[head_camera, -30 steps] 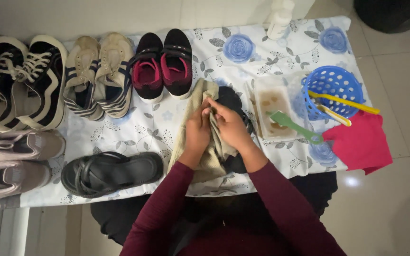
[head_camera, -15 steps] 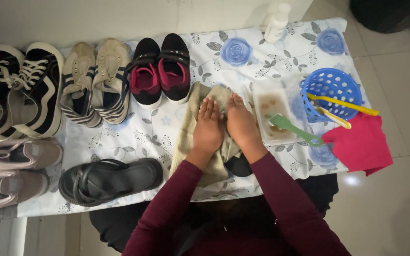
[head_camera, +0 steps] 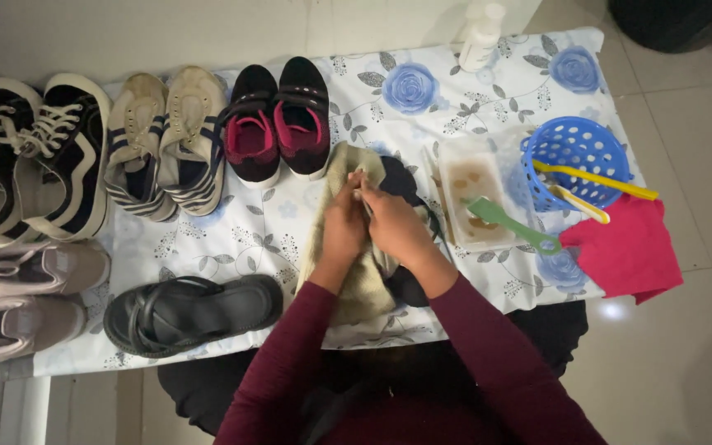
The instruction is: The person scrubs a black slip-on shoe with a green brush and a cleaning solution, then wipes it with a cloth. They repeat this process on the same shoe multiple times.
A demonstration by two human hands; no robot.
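On the floral cloth (head_camera: 455, 99) in front of me, my left hand (head_camera: 344, 231) and right hand (head_camera: 397, 227) sit pressed together, both clamped on one beige rag (head_camera: 356, 284). The rag is wrapped over a black shoe (head_camera: 405, 185), which lies mid-cloth, just left of the tray (head_camera: 467, 169); I think it is a single shoe, but most of it is hidden under the rag and my fingers.

Along the far edge I count three pairs standing side by side: black-and-white sneakers (head_camera: 39, 156) at the left, beige striped shoes (head_camera: 166, 140) next, then black shoes with pink lining (head_camera: 278, 119). Nearer me on the left lie two pale pink sneakers (head_camera: 26, 292), one above the other, and just right of them one black sandal (head_camera: 191, 313).

To the right of my hands is one clear tray with brownish liquid, and one green brush (head_camera: 508, 222) rests across its near corner. Beside it stands one blue basket (head_camera: 578, 148) with two yellow-handled brushes (head_camera: 587, 185) poking over its rim. One red cloth (head_camera: 628, 251) lies just below the basket, hanging off the edge. One white bottle (head_camera: 484, 37) stands at the far edge.
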